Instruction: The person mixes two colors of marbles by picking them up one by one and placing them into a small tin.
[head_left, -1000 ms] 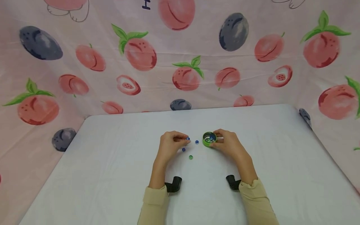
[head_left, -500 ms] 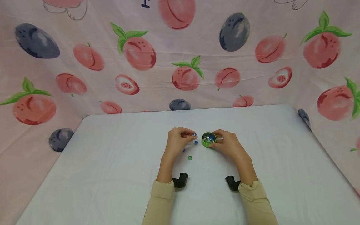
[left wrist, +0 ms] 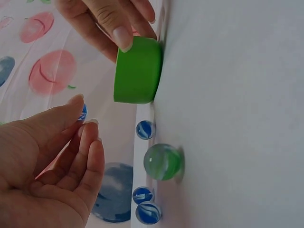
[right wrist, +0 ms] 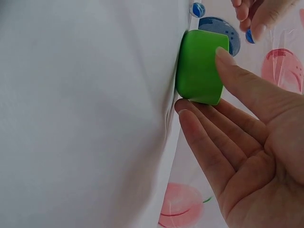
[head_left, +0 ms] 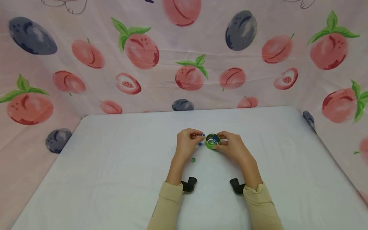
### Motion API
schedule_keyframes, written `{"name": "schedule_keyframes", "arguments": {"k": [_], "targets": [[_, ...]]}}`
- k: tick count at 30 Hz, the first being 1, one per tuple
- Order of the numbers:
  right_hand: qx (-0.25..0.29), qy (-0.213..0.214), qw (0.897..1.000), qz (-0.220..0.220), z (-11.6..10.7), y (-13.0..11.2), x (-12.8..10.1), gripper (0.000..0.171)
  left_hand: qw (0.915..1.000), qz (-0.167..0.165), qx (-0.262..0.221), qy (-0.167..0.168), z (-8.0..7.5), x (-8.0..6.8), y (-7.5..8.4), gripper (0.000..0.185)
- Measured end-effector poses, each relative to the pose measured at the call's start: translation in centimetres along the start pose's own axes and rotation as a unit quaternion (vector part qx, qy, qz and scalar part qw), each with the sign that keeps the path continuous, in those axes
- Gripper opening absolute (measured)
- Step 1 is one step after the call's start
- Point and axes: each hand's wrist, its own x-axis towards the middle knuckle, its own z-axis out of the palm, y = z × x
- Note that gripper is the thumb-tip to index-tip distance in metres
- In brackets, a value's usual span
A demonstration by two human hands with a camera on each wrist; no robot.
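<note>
My left hand point(head_left: 185, 143) pinches a blue marble point(left wrist: 83, 113) between thumb and fingertips, raised off the table just left of a small round green tin point(head_left: 210, 147). My right hand point(head_left: 235, 147) grips this tin from its right side, thumb near the rim, as it stands upright on the table. Several blue and green marbles point(head_left: 213, 141) lie inside against its shiny metal interior. Between the hands, a blue marble point(left wrist: 145, 129) sits on the cloth close to the tin. A green marble point(left wrist: 164, 162) rests nearer me, and two more blue marbles point(left wrist: 148, 213) show beyond it in the left wrist view.
A white cloth covers the table point(head_left: 115, 172). Behind it and at both sides hangs a pink fabric point(head_left: 161, 95) printed with fruit. Black wrist mounts point(head_left: 189, 184) stick out inward from both forearms, low over the table.
My left hand has carried the pinched blue marble to the right, from beyond the loose marbles up to the tin's left side. My right hand still holds the tin in place.
</note>
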Motion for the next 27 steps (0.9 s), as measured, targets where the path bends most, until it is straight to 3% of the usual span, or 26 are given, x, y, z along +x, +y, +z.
{"name": "schedule_keyframes", "arguments": {"k": [13,27], "targets": [[-0.007,0.000,1.000,-0.003,0.3,0.3,0.0,0.048,0.9997,0.018,0.008,-0.015,1.0,-0.3,0.1,0.017],[-0.007,-0.001,1.000,-0.001,0.2,0.0,-0.1,0.048,0.9993,0.012,0.008,-0.036,1.3,-0.2,-0.4,0.016]]}}
